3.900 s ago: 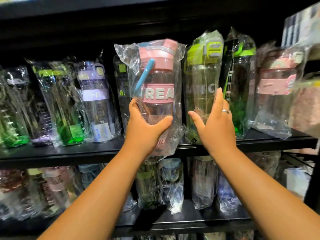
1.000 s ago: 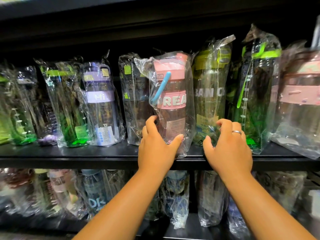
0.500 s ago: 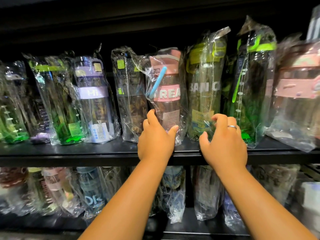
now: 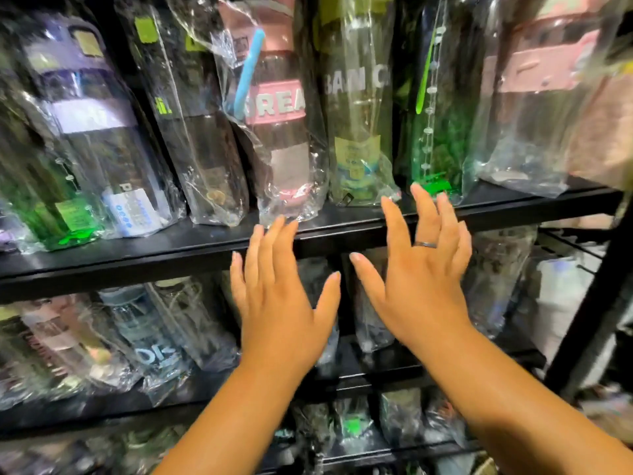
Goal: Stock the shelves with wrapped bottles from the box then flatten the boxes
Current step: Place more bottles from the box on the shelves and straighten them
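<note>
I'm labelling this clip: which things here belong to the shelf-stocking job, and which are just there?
Job: pink wrapped bottle, standing on the shelf; left hand and right hand, both open, holding nothing.
Just there: purple-banded bottle; green-strapped bottle; bottles on the lower shelf.

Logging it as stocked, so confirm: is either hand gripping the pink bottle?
No, left hand and right hand are open, no fingers curled round the pink bottle.

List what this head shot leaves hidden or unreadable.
Head view, pink bottle: cap cut off by the top edge; band lettering runs round the curve.
Head view, purple bottle: band text lost to motion blur.
Head view, lower-shelf bottles: behind the left hand and right hand.
The box: out of frame.
</note>
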The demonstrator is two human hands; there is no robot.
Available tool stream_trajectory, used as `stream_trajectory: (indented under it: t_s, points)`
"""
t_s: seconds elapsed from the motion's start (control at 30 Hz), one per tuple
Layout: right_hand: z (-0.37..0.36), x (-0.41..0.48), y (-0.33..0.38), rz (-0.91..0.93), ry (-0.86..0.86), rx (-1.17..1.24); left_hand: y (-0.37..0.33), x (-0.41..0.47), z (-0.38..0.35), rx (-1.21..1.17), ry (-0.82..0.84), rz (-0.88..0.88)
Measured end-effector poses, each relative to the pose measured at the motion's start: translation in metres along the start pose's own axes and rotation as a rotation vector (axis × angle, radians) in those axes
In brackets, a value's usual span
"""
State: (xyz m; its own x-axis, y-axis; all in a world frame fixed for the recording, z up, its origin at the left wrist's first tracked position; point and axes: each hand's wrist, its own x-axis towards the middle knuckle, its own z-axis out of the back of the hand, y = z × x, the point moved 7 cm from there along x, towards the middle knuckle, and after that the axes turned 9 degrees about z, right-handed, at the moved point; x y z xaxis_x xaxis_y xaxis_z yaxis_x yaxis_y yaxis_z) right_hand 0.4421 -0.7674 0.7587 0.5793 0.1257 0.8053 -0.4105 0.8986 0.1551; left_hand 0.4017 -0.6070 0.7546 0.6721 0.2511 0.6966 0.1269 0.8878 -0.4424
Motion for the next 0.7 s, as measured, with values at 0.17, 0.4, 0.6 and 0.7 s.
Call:
stream_trajectory:
  t_s: [0.17,0.4,0.6,0.7]
  points:
    - [-0.001,-0.089,-0.020,-0.033,0.204,-0.097,0.009,-0.080,-0.041,-0.004,0.189,-0.081]
    - [-0.008,-0.252,-0.075,-0.270,0.552,-0.148,0.004,-0.203,-0.127,-0.035,0.596,-0.176]
    - [-0.008,-0.386,-0.134,-0.570,0.801,-0.199,-0.012,-0.312,-0.199,-0.081,0.905,-0.288]
    - [-0.020,-0.445,-0.162,-0.655,0.942,-0.176,-0.015,-0.362,-0.241,-0.037,0.996,-0.319]
